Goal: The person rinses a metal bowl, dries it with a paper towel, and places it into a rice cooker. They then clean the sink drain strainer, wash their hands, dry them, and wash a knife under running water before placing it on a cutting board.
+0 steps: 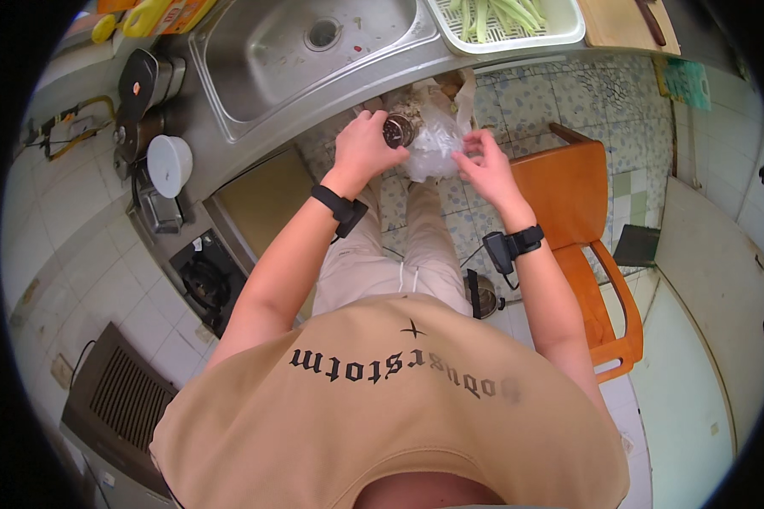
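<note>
My left hand point(364, 147) grips a round metal sink strainer basket point(398, 130), dark inside with small specks, tilted just above a clear plastic bag point(434, 147). At the bag's right edge are the fingertips of my right hand point(486, 164); whether they pinch the plastic is not clear. Pale, crumpled waste point(410, 105) shows behind the strainer, and a brown item point(449, 86) lies partly hidden near the counter's edge. Both wrists wear black straps with small devices.
A steel sink point(280, 70) is set into the counter, scraps around its drain point(323, 33). Beside it stand a white basket point(512, 46) of cut green vegetables and a cutting board point(611, 28) with a knife point(650, 22). An orange wooden chair point(563, 191) stands at right, a white bowl point(169, 167) at left.
</note>
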Action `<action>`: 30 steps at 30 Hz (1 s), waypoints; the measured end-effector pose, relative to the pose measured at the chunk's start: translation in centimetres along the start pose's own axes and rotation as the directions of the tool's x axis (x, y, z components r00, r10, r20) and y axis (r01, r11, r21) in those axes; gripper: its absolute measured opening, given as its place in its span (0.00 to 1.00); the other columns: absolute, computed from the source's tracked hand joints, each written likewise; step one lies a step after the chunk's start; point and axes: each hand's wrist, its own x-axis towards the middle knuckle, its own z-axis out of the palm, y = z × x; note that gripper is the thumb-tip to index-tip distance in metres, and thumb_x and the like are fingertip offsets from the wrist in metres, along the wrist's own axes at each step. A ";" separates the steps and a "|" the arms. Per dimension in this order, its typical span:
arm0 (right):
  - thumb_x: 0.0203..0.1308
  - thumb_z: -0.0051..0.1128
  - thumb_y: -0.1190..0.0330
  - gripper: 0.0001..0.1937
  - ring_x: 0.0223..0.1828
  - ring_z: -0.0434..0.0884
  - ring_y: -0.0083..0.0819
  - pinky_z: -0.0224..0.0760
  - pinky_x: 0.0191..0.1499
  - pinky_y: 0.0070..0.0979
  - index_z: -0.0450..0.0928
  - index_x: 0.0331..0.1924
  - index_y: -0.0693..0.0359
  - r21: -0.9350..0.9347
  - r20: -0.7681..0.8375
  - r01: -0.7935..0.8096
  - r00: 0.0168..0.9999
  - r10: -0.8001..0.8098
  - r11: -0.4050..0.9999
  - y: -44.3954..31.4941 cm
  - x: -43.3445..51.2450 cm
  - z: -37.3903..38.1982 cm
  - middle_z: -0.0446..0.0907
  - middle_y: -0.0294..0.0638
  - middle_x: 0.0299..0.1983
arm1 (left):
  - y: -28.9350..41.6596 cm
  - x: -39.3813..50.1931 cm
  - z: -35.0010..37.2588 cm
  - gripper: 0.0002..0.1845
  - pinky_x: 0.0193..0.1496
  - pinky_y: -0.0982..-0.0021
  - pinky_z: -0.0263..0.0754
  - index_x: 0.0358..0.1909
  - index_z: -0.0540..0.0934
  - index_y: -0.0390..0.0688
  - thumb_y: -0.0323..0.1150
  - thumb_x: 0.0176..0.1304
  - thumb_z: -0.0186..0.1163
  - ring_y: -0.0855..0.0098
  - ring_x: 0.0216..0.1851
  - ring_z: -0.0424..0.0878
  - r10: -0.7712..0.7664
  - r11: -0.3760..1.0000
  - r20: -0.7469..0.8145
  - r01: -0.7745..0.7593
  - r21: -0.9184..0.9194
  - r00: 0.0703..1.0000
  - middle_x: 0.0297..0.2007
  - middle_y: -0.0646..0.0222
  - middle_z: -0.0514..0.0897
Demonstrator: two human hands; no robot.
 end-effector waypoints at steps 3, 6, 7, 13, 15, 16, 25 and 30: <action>0.63 0.76 0.61 0.32 0.56 0.88 0.47 0.82 0.59 0.39 0.75 0.68 0.62 0.030 0.043 0.230 0.972 -0.231 0.973 -0.1 1.4 2.0 0.82 0.55 0.65 | -0.2 -0.3 0.2 0.35 0.52 0.54 0.85 0.58 0.87 0.44 0.48 0.46 0.76 0.49 0.48 0.88 0.052 0.986 -0.184 -0.080 -0.149 0.982 0.46 0.57 0.87; 0.62 0.74 0.65 0.35 0.69 0.81 0.53 0.77 0.69 0.43 0.74 0.73 0.60 -0.173 0.102 0.576 0.818 -0.567 0.799 0.0 3.9 3.7 0.78 0.53 0.71 | -0.5 -0.2 0.0 0.34 0.52 0.53 0.86 0.57 0.87 0.44 0.48 0.46 0.76 0.49 0.48 0.88 0.020 0.993 -0.123 -0.034 -0.115 0.992 0.46 0.57 0.88; 0.62 0.73 0.65 0.34 0.69 0.80 0.54 0.77 0.69 0.43 0.74 0.73 0.61 -0.254 0.118 0.538 0.842 -0.526 0.804 0.1 5.0 4.3 0.78 0.52 0.71 | -0.6 -0.3 -0.1 0.34 0.52 0.53 0.86 0.57 0.87 0.44 0.48 0.46 0.76 0.49 0.48 0.88 0.015 0.992 -0.131 -0.031 -0.120 0.991 0.46 0.57 0.88; 0.64 0.67 0.68 0.31 0.65 0.82 0.49 0.81 0.63 0.47 0.75 0.73 0.54 -0.734 0.157 0.389 0.894 -0.419 0.556 1.5 11.3 7.1 0.79 0.44 0.70 | -0.9 0.1 -0.3 0.35 0.53 0.53 0.86 0.58 0.87 0.44 0.48 0.45 0.76 0.48 0.48 0.88 -0.002 0.990 -0.197 -0.025 -0.136 0.980 0.47 0.56 0.88; 0.63 0.67 0.68 0.32 0.63 0.82 0.47 0.81 0.61 0.48 0.74 0.72 0.54 -0.794 0.129 0.362 0.885 -0.447 0.488 1.6 11.7 7.3 0.78 0.42 0.69 | -0.9 0.2 0.0 0.36 0.54 0.53 0.86 0.58 0.87 0.44 0.48 0.45 0.76 0.49 0.48 0.88 -0.009 0.992 -0.150 -0.010 -0.123 0.989 0.47 0.56 0.88; 0.63 0.68 0.67 0.33 0.64 0.82 0.48 0.81 0.62 0.47 0.73 0.73 0.55 -0.796 0.125 0.358 0.886 -0.446 0.488 1.5 11.5 7.3 0.78 0.42 0.69 | -0.9 0.1 0.2 0.36 0.54 0.53 0.86 0.58 0.87 0.44 0.48 0.45 0.77 0.49 0.48 0.88 -0.002 0.992 -0.136 -0.015 -0.122 0.991 0.47 0.57 0.88; 0.66 0.71 0.64 0.42 0.76 0.73 0.56 0.72 0.75 0.43 0.63 0.81 0.62 -0.486 -0.029 0.474 0.831 -0.555 0.734 -0.9 4.1 2.8 0.73 0.58 0.76 | 0.1 0.4 0.1 0.34 0.54 0.54 0.86 0.58 0.87 0.45 0.45 0.45 0.77 0.51 0.49 0.89 0.013 0.994 -0.095 -0.024 -0.110 0.995 0.47 0.59 0.87; 0.66 0.71 0.66 0.33 0.71 0.79 0.57 0.79 0.68 0.41 0.71 0.73 0.62 -0.400 -0.040 0.499 0.829 -0.558 0.769 -1.0 1.4 3.6 0.74 0.55 0.76 | 0.0 0.6 -0.3 0.34 0.55 0.55 0.85 0.58 0.85 0.41 0.41 0.46 0.77 0.50 0.48 0.89 0.037 0.979 -0.167 -0.069 -0.190 0.985 0.48 0.55 0.88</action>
